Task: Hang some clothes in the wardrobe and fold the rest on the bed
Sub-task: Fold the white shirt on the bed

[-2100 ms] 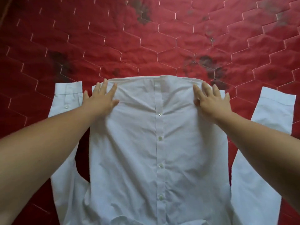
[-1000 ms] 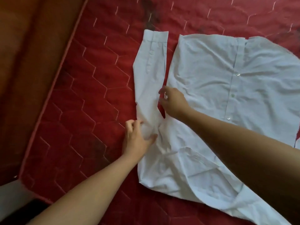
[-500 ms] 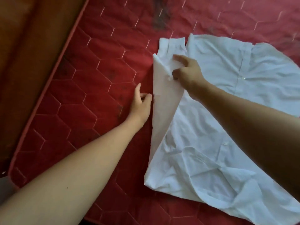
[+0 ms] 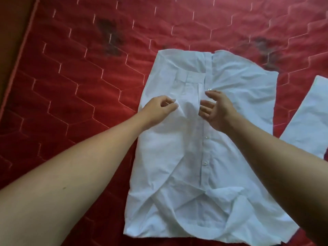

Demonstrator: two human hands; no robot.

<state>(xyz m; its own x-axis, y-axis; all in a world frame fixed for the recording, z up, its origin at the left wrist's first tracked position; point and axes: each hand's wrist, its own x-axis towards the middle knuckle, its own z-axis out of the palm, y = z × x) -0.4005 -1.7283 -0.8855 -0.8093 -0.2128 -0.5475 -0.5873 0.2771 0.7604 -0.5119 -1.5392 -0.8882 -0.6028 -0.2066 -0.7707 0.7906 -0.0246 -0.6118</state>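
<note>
From the head view, the white shirt [image 4: 239, 89] lies front-up on the red quilted bed [image 4: 79, 68], so you are in the folding part of the task. Take the button placket [image 4: 205, 157] as your marker. The folded sleeve [image 4: 188, 82] lies across the body just left of it, with the cuff touching it towards the far end. Your left hand [image 4: 158, 110], further left of the placket, has its fingers curled and pinches a ridge of that sleeve's cloth. Your right hand [image 4: 217, 109] is over the placket with its fingers relaxed and gripping nothing. I cannot tell whether its fingertips touch the cloth.

The other sleeve [image 4: 307, 118] lies spread out well right of the placket. My judgement is that the next move is to flatten the pinched ridge, then bring that sleeve across to match.

Your right forearm covers the shirt's near right part, and the frame edge cuts off the spread sleeve. The near end of the shirt is too rumpled to read. No wardrobe or other clothes show.
</note>
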